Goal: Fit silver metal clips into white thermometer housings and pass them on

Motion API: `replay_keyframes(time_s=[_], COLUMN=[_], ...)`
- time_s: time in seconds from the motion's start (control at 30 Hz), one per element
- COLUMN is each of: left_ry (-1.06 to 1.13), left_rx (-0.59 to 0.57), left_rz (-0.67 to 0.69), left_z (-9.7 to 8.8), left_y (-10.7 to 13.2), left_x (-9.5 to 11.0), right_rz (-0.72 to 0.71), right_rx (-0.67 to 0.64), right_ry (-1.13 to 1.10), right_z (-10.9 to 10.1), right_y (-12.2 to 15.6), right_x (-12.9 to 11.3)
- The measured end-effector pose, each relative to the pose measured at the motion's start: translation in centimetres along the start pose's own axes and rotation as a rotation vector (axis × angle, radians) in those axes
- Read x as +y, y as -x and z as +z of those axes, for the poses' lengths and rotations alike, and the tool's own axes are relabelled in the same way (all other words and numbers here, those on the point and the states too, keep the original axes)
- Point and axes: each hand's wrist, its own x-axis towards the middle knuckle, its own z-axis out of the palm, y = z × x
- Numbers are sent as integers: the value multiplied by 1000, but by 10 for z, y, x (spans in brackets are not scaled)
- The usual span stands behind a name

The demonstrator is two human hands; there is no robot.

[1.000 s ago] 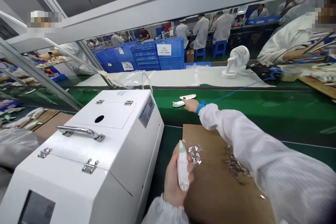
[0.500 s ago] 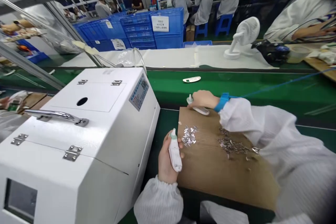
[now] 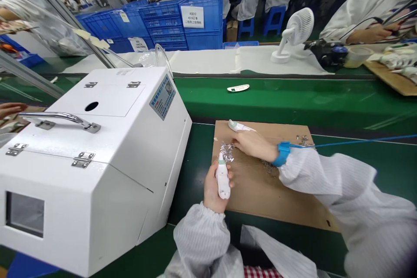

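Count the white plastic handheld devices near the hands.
2: one white plastic device upright in the left hand; another on the brown cardboard sheet, past the right hand. Others may be hidden.

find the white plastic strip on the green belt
In the head view, the white plastic strip lies on the green belt, just beyond the cardboard sheet and the right hand, with the white machine off to its left.
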Motion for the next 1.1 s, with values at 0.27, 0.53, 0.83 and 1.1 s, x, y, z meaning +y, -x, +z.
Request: replay_keyframes(time_s=[0.27,0.53,0.83,1.1], left_ry=[-43,12,-113,-116], left_rx=[-12,7,-107,-71], left_rz=[-7,0,138,168], left_z=[-10,2,27,36], left_y=[7,-4,-9,1], left_x=[-4,2,-26,-38], right_rz=[48,34,-156,-238], right_rx=[-19,50,286,437], right_ry=[-8,-84,-351,-84], right_z=[11,-9,-12,1], right_y=[-40,-16,87,97], right_x=[-24,-19,-26,-21])
